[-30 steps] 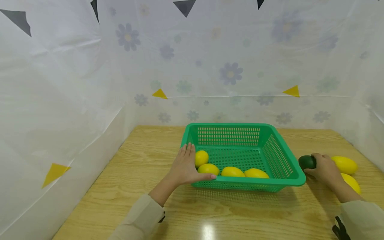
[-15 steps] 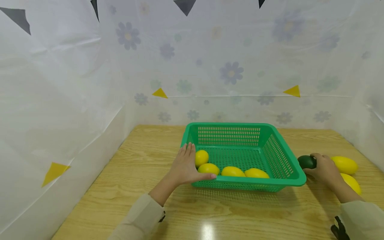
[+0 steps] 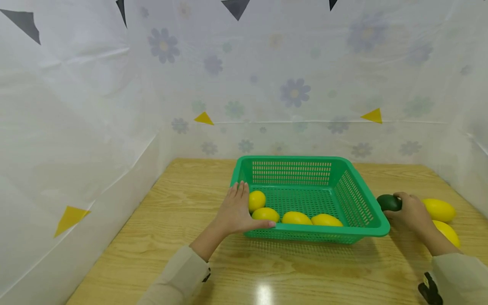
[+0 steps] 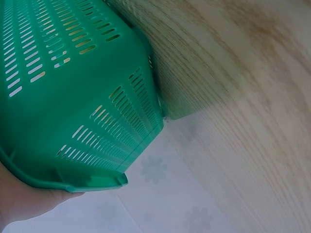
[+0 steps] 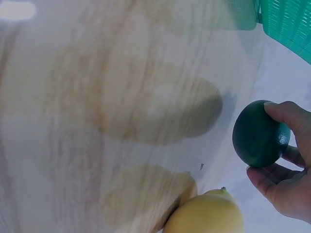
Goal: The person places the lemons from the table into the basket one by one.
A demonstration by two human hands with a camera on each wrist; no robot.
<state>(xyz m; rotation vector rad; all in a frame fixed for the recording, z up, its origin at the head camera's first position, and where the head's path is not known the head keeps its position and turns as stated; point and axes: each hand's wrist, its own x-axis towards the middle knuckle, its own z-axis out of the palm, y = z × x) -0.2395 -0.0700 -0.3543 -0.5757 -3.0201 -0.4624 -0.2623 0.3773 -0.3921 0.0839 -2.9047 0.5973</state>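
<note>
A green plastic basket (image 3: 289,158) stands on the wooden table, with several yellow lemons (image 3: 296,218) along its front and left side. My left hand (image 3: 238,212) rests on its front left corner, fingers straight over the left rim and thumb along the front rim. Part of that hand (image 4: 24,201) shows under the rim in the left wrist view. At the basket's right side, my right hand (image 3: 413,214) holds a dark green, glossy avocado (image 3: 389,202) between thumb and fingers. The right wrist view shows the avocado (image 5: 260,133) raised over the tabletop, its reflection apart from it.
Two larger yellow fruits (image 3: 438,210) lie on the table just right of my right hand, one partly behind the wrist. A stem tip shows on one yellow fruit (image 5: 206,216) in the right wrist view. White flower-printed sheeting (image 3: 267,84) encloses the table (image 3: 183,195).
My right hand has shifted slightly left and up with the avocado, closer to the basket's right rim. The left hand and the basket stay in place.
</note>
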